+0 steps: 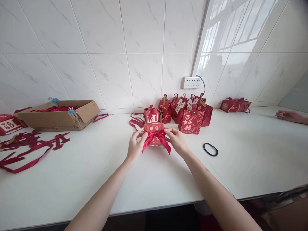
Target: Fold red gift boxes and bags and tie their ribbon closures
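Note:
A small red gift box [154, 127] with gold lettering sits in front of me on the white table. Across its front runs a dark red ribbon bow [155, 136], its two tails hanging down over the near side. At the box's left edge, my left hand [136, 143] has thumb and fingers closed on it. My right hand [177, 140] pinches the opposite edge, close to the bow's right loop. Just behind stands another red box [151, 116] with a white panel, partly covered by the one between my hands.
Several red gift boxes [191, 122] stand near the wall, and one [235, 106] lies farther right. A black ring [210, 149] rests on the table. Left are a cardboard box [57, 123] of ribbon and loose red ribbons [31, 154]. Another person's hand [290, 116] is at right.

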{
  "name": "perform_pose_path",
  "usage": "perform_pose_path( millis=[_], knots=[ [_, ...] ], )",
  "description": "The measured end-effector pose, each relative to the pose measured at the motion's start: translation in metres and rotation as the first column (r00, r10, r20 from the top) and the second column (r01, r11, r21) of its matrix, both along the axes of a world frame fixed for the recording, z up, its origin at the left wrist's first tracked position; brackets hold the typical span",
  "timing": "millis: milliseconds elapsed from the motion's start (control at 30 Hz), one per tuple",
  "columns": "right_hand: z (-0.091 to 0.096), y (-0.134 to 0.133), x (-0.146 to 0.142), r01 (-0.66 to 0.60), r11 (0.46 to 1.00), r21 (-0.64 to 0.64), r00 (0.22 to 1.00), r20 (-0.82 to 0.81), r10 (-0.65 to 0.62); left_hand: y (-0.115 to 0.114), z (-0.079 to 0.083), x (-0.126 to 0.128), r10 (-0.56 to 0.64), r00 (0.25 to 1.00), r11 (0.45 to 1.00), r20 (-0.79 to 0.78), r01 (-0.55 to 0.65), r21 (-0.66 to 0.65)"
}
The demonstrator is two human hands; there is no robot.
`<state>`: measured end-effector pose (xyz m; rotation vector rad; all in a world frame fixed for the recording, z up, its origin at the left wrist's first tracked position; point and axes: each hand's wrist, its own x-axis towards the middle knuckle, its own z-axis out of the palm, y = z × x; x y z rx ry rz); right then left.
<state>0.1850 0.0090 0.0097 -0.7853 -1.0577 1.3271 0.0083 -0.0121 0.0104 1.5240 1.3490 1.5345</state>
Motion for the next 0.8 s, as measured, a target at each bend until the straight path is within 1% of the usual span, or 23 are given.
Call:
perform_pose_path(
  millis=[267, 367, 500, 667, 800],
  knots=[
    [0.003, 0.002, -0.003, 0.029, 0.998, -0.056, 0.993, -0.11, -0.035, 0.003, -0.005, -0.001, 0.039, 0.998, 0.997, -0.058, -0.035, 0.07],
    [0.003, 0.004, -0.004, 0.06, 0.997, -0.045, 0.995, -0.081, -0.064, 0.006, -0.007, -0.003, 0.055, 0.997, 0.997, -0.06, -0.051, 0.064],
    [0.002, 0.008, -0.004, 0.081, 0.996, -0.034, 0.996, -0.044, -0.082, 0.007, -0.007, -0.002, 0.081, 0.996, 0.997, -0.043, -0.08, 0.018],
    [-0.001, 0.011, -0.003, 0.067, 0.997, -0.031, 0.996, -0.06, -0.069, 0.003, -0.001, 0.0, 0.043, 0.999, 0.998, 0.009, -0.042, -0.044],
    [-0.001, 0.011, -0.002, 0.08, 0.996, -0.041, 0.996, -0.037, -0.081, 0.002, -0.001, 0.002, 0.024, 0.999, 1.0, 0.041, -0.023, -0.01]
  ],
)
